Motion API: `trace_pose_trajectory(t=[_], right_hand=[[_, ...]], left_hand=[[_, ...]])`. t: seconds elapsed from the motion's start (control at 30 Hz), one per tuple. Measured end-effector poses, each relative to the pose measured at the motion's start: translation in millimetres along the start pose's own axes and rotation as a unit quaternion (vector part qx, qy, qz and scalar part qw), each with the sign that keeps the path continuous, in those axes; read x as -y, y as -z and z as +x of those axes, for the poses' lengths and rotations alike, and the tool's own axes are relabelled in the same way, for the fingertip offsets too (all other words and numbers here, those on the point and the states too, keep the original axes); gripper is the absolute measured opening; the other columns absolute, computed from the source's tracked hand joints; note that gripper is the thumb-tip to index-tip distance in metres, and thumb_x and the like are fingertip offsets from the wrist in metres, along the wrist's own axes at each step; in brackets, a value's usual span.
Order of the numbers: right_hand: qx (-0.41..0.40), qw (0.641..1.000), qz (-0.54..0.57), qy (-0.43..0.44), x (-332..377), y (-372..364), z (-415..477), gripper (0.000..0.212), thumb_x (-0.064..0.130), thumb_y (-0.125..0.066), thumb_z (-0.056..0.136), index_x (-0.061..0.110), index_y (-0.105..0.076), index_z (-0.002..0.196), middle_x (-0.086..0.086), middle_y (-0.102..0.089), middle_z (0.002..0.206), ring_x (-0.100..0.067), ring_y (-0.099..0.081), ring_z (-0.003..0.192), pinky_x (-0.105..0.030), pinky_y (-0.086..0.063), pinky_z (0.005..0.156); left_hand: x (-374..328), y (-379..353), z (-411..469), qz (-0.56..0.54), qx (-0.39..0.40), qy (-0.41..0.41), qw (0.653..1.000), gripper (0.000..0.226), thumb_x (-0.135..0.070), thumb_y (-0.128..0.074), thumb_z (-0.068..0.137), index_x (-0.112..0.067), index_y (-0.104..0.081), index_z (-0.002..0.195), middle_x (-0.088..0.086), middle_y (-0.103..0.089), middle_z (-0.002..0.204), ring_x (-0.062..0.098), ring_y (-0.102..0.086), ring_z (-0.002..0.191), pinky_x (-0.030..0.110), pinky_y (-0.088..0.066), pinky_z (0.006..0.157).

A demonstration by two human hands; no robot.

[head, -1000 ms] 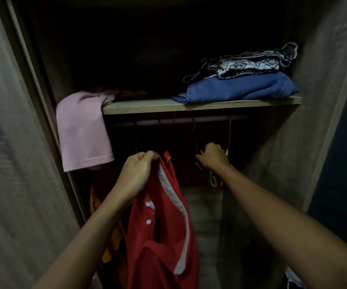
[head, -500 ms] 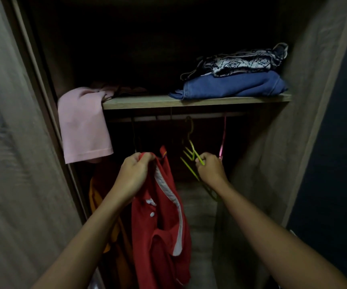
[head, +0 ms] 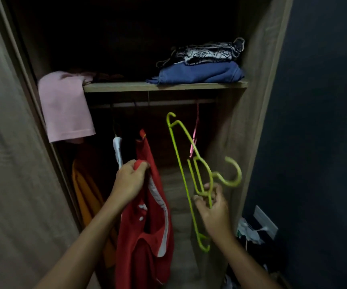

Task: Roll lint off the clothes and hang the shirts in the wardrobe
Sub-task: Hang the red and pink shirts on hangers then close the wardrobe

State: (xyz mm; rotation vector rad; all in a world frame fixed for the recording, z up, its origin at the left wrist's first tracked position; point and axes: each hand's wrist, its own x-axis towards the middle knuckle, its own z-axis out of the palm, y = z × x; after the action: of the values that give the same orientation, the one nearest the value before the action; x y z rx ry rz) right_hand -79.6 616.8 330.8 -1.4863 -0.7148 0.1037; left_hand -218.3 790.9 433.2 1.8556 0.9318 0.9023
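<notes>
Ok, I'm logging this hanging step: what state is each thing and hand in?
red shirt: off the rail, dangling from the left hand.
left hand: grips the red shirt near its top.
green hangers: off the rail, held by the right hand.
right hand: fingers curled round the green hangers.
pink hanger: hooked on the rail, empty.
pink cloth: draped over the shelf end.
blue garment: folded on the shelf.

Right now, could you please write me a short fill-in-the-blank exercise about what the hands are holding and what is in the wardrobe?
1. The shirt gripped by the left hand is coloured ____.
2. The right hand holds the green hangers, while a ____ hanger hangs on the rail.
3. On the shelf, the patterned garment lies ____ the blue garment.

Missing words: red; pink; on top of.
</notes>
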Motion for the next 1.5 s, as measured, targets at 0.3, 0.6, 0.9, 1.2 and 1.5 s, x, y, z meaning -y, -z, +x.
trace_pose_trajectory(t=[0.3, 0.6, 0.9, 1.2, 1.5], right_hand=[[0.062, 0.963, 0.26, -0.042, 78, 23, 5, 0.039, 0.042, -0.06, 0.087, 0.004, -0.071, 0.085, 0.002, -0.031, 0.051, -0.009, -0.024, 0.039, -0.034, -0.012, 0.048], [0.074, 0.966, 0.219, 0.119, 120, 55, 3, 0.048, 0.074, -0.057, 0.08, 0.03, -0.076, 0.078, -0.02, -0.054, 0.072, -0.011, -0.047, 0.059, -0.022, -0.035, 0.056], [0.195, 0.94, -0.006, 0.279, 96, 106, 2, 0.015, 0.037, -0.068, 0.088, 0.024, -0.075, 0.084, 0.01, -0.052, 0.102, -0.007, -0.055, 0.103, -0.017, -0.04, 0.092], [0.306, 0.846, -0.312, 0.306, 137, 159, 41, 0.027, 0.051, -0.068, 0.089, 0.027, -0.075, 0.096, 0.011, -0.048, 0.115, -0.011, -0.042, 0.112, -0.04, -0.038, 0.101], [0.44, 0.718, -0.508, 0.18, 169, 154, 61, 0.025, 0.051, -0.058, 0.095, 0.037, -0.058, 0.075, 0.02, -0.044, 0.093, 0.003, -0.045, 0.084, -0.025, -0.033, 0.087]], left_hand=[[-40, 3, -32, -0.063, 0.02, 0.012, 0.998, 0.048, -0.047, -0.06, 0.077, -0.005, -0.073, 0.095, 0.023, -0.074, 0.096, 0.026, -0.067, 0.079, 0.038, -0.05, 0.074], [-117, -13, -87, -0.123, 0.181, -0.026, 0.975, 0.021, -0.008, -0.062, 0.083, 0.007, -0.066, 0.098, 0.017, -0.064, 0.081, 0.03, -0.06, 0.076, 0.034, -0.046, 0.071], [-155, 44, -141, -0.015, 0.19, -0.194, 0.962, 0.037, 0.0, -0.056, 0.07, -0.002, -0.071, 0.103, 0.015, -0.075, 0.096, 0.024, -0.069, 0.09, 0.027, -0.055, 0.077], [-137, 83, -127, 0.12, 0.085, -0.225, 0.963, 0.052, 0.015, -0.06, 0.087, -0.034, -0.077, 0.09, -0.011, -0.079, 0.094, -0.004, -0.07, 0.084, 0.019, -0.054, 0.077], [-123, 86, -99, 0.218, -0.035, -0.226, 0.949, 0.018, -0.005, -0.072, 0.08, -0.02, -0.067, 0.088, -0.007, -0.064, 0.083, 0.011, -0.058, 0.073, 0.028, -0.05, 0.072]])
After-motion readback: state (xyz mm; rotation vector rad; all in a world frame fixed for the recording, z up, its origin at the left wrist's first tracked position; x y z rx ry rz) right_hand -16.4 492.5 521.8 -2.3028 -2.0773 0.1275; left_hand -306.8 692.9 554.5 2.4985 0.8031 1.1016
